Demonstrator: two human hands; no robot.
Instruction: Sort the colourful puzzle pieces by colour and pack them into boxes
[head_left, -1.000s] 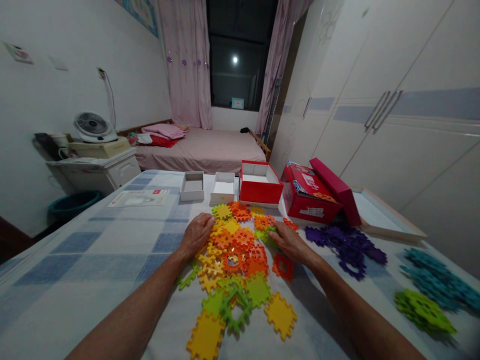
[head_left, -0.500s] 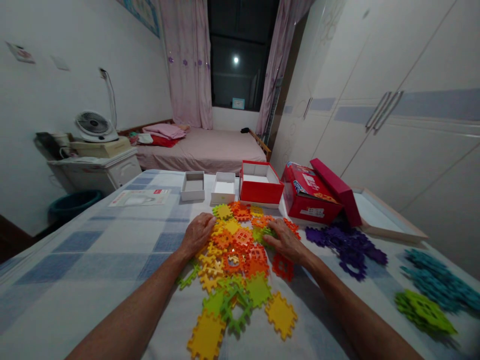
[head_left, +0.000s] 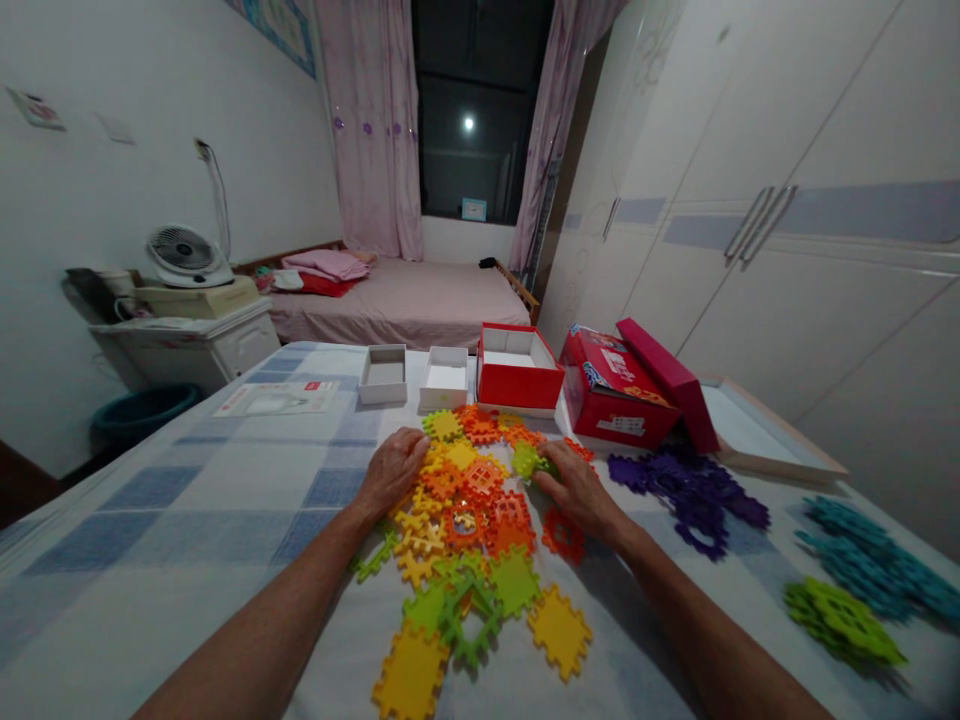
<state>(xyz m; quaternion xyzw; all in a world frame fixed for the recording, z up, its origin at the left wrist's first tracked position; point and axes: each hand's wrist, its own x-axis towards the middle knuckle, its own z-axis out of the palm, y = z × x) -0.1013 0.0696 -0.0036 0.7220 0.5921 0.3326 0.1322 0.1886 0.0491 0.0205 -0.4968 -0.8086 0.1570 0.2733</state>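
Observation:
A loose pile of notched plastic building tiles point(head_left: 484, 478) in orange, yellow and green lies on the cloth between my hands. At its left edge rests my left hand point(head_left: 395, 468), fingers stretched along the yellow tiles and nothing visibly held. On the right side my right hand point(head_left: 577, 485) pinches a yellow-green tile point(head_left: 527, 460) between thumb and fingers, just over the pile. An orange-red tile point(head_left: 562, 535) lies below that hand. Nearer to me are a green square-framed tile point(head_left: 474, 655) and flat yellow tiles point(head_left: 560, 632).
Small white boxes point(head_left: 384, 388) and an open red box point(head_left: 519, 385) stand behind the pile. A red carton point(head_left: 615, 385) with a leaning lid is at the right. Purple point(head_left: 686, 490), teal point(head_left: 870, 550) and green tiles point(head_left: 844, 620) form separate heaps. A leaflet point(head_left: 277, 398) lies left.
My right hand has drawn the yellow-green tile slightly up from the orange tiles around it. My left hand stays at the pile's edge. The view has shifted a little.

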